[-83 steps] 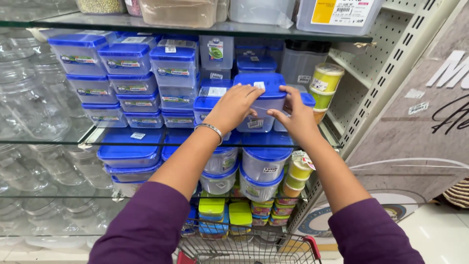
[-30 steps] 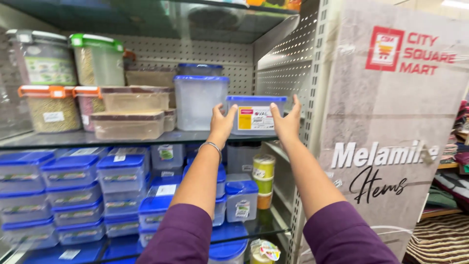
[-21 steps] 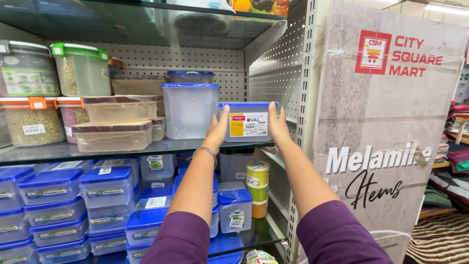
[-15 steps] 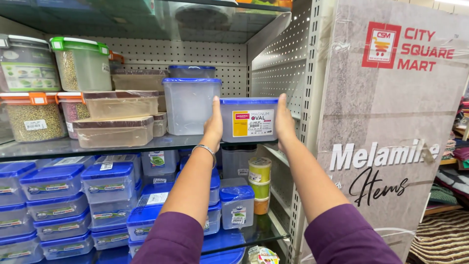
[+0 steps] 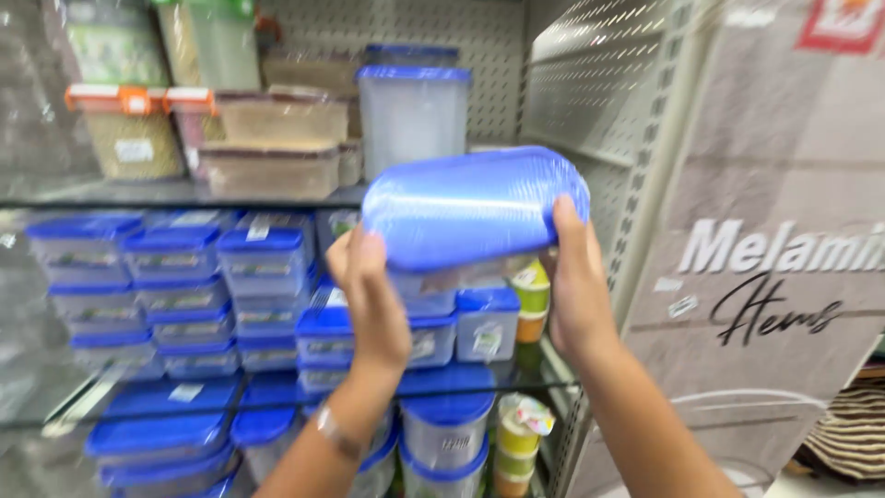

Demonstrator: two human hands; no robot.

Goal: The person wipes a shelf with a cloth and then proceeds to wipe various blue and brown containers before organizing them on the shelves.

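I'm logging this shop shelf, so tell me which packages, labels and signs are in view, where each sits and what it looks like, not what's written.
Blue-lidded container: tilted, between left hand and right hand.
Stacked blue-lidded boxes: middle shelf, left; clear, small pale labels.
Tall clear tub: top shelf, blue lid.
Beige boxes: top shelf, stacked.
Yellow-green cups: right shelf edge.
Grey sign: right, white and black lettering.

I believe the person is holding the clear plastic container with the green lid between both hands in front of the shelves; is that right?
Not quite: the lid is blue, not green. The head view shows the left hand and right hand gripping the clear plastic container with the blue lid from either side, in front of the shelves.
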